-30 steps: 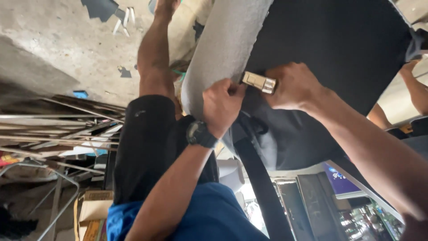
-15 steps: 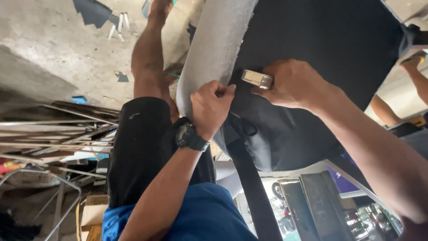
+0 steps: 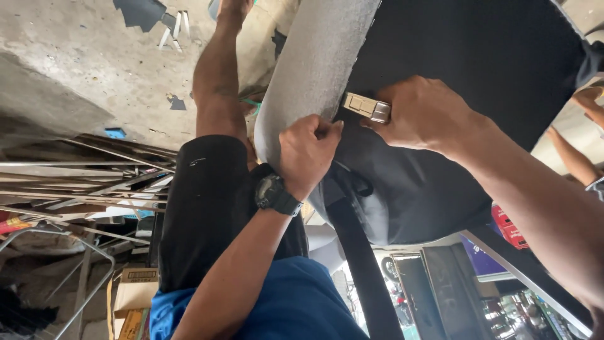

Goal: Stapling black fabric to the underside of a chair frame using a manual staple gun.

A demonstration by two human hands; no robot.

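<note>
My left hand (image 3: 309, 151), with a black wristwatch (image 3: 274, 194), pinches the edge of a grey fabric sheet (image 3: 308, 75) that wraps round a large black padded panel (image 3: 465, 56). My right hand (image 3: 428, 113) presses a small tan and silver metal tool (image 3: 366, 107) against the black panel, right at the fabric's edge. The two hands are close together, with the tool between them. A black strap (image 3: 358, 264) hangs from the panel's lower part.
My leg in black shorts (image 3: 207, 208) stretches over a concrete floor (image 3: 82, 63). Metal rods (image 3: 75, 182) and a cardboard box (image 3: 132, 296) lie at the left. Another person's arm (image 3: 576, 157) shows at the right edge. Red packs (image 3: 508, 226) sit at the lower right.
My left hand has slid a little along the grey fabric's edge and closer to the tool. My right hand keeps the tool on the panel. The view has shifted slightly.
</note>
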